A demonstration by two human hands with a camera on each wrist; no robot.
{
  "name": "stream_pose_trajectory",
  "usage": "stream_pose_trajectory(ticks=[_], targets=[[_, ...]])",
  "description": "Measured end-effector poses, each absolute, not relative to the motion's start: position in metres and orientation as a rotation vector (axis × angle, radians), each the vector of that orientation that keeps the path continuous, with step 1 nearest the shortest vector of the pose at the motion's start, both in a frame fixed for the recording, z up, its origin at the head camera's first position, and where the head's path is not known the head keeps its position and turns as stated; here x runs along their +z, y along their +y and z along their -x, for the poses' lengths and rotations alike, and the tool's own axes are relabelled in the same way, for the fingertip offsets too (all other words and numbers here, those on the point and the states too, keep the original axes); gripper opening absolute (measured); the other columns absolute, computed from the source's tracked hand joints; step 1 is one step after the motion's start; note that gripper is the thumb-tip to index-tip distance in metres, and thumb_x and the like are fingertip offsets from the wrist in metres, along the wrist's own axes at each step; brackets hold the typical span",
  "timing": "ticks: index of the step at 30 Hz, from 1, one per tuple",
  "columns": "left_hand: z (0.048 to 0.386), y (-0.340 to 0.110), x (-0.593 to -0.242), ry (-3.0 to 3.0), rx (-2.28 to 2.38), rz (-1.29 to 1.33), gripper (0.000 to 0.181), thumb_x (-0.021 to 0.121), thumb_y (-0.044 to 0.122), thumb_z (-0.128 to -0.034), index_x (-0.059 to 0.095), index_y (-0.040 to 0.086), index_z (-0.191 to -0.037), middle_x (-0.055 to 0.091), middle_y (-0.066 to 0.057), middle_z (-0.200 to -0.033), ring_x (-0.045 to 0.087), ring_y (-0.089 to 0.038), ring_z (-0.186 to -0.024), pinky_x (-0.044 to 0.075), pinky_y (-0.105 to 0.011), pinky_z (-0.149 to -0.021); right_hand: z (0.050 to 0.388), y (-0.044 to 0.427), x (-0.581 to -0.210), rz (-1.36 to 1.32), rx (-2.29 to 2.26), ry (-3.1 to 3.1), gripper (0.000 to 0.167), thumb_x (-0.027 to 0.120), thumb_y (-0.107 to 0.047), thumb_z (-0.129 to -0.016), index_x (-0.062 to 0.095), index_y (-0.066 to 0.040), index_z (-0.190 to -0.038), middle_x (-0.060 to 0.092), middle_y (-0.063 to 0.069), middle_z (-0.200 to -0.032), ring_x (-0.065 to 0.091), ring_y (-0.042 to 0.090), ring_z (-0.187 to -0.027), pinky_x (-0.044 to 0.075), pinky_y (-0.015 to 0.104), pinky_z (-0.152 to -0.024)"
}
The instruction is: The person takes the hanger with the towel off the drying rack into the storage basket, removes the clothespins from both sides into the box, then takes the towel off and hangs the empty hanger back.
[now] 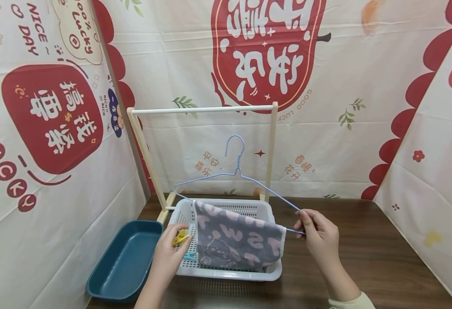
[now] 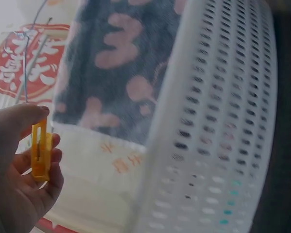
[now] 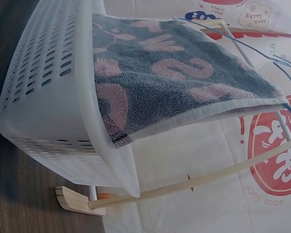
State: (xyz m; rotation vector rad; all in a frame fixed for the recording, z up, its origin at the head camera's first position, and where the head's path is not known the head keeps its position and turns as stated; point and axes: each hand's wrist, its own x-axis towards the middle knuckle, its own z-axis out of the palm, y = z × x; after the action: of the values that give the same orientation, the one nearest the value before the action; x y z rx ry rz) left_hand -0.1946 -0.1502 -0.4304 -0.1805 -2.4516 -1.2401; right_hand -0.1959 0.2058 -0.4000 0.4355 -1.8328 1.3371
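Note:
A blue wire hanger point(image 1: 238, 171) stands upright over the white basket, hook uppermost. My right hand point(image 1: 320, 234) pinches its right corner. Draped over the hanger's bottom bar is a grey towel point(image 1: 237, 236) with pink letters, its lower part hanging into the basket. Between the thumb and fingers of my left hand point(image 1: 170, 244) is a yellow clothespin point(image 2: 40, 150), beside the towel's left edge and apart from it. In the right wrist view the towel point(image 3: 179, 73) appears folded over the bar, and only a sliver of the right hand shows.
The white perforated basket point(image 1: 229, 273) sits on the dark wooden table point(image 1: 365, 257), with a light blue clothespin point(image 1: 190, 255) inside. Behind it stands a wooden rack with a white top rail point(image 1: 202, 110). A teal basin point(image 1: 123, 262) lies to the left. Printed cloth walls surround the table.

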Motion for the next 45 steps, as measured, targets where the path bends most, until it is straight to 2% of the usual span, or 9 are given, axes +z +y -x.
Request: stream_pose_trajectory(ticks=[13,22,25,29,34,40,45], targets=[[0.207,-0.162,-0.465,-2.657,-1.045,0.237,0.029,0.074,0.011,-0.086,0.066,0.01,-0.114,0.064,-0.005,-0.113,0.061,-0.026,-0.107,0.049,-0.049,-0.093,0.196,0.205,-0.402,-0.427,1.375,-1.825,0.011,0.056,0.011,-0.093,0.065,0.007,-0.089,0.06,0.01,-0.061,0.057,0.007,-0.047,0.049,0.019,-0.042],[0.206,-0.167,-0.473,-2.684,-1.015,0.226,0.032,0.075,0.01,-0.0841,0.065,0.011,-0.114,0.063,-0.002,-0.111,0.062,-0.018,-0.094,0.053,-0.038,-0.079,0.197,0.206,-0.401,-0.419,1.398,-1.82,0.011,0.055,0.012,-0.093,0.065,0.007,-0.09,0.06,0.011,-0.063,0.057,0.006,-0.048,0.049,0.019,-0.042],[0.206,-0.167,-0.472,-2.697,-1.027,0.198,0.032,0.075,0.012,-0.0849,0.065,0.011,-0.115,0.063,-0.002,-0.111,0.061,-0.017,-0.093,0.054,-0.037,-0.078,0.197,0.207,-0.4,-0.408,1.414,-1.82,0.011,0.054,0.011,-0.093,0.065,0.007,-0.09,0.061,0.011,-0.063,0.057,0.005,-0.048,0.049,0.02,-0.042],[0.207,-0.162,-0.466,-2.666,-1.125,0.141,0.035,0.073,0.013,-0.0864,0.063,0.011,-0.119,0.063,-0.002,-0.113,0.061,-0.018,-0.098,0.053,-0.039,-0.081,0.195,0.206,-0.4,-0.397,1.425,-1.815,0.011,0.054,0.011,-0.093,0.064,0.008,-0.09,0.06,0.012,-0.063,0.057,0.005,-0.048,0.048,0.019,-0.042],[0.208,-0.151,-0.455,-2.58,-1.288,0.084,0.045,0.072,0.012,-0.0879,0.056,0.01,-0.13,0.06,-0.009,-0.124,0.06,-0.025,-0.109,0.053,-0.044,-0.087,0.193,0.205,-0.398,-0.386,1.433,-1.814,0.011,0.054,0.013,-0.093,0.064,0.01,-0.089,0.06,0.013,-0.062,0.057,0.005,-0.049,0.048,0.017,-0.043],[0.212,-0.141,-0.451,-2.446,-1.482,0.146,0.073,0.073,0.01,-0.0867,0.034,0.01,-0.149,0.043,-0.013,-0.147,0.049,-0.031,-0.128,0.051,-0.047,-0.092,0.191,0.205,-0.398,-0.401,1.441,-1.823,0.01,0.055,0.012,-0.093,0.064,0.009,-0.089,0.06,0.011,-0.063,0.057,0.005,-0.05,0.049,0.018,-0.043],[0.216,-0.132,-0.448,-2.374,-1.579,0.18,0.084,0.074,0.007,-0.0856,0.023,0.008,-0.152,0.038,-0.017,-0.15,0.046,-0.034,-0.13,0.052,-0.048,-0.089,0.192,0.204,-0.4,-0.421,1.44,-1.817,0.012,0.054,0.015,-0.092,0.064,0.009,-0.089,0.06,0.011,-0.062,0.057,0.005,-0.049,0.048,0.018,-0.042]])
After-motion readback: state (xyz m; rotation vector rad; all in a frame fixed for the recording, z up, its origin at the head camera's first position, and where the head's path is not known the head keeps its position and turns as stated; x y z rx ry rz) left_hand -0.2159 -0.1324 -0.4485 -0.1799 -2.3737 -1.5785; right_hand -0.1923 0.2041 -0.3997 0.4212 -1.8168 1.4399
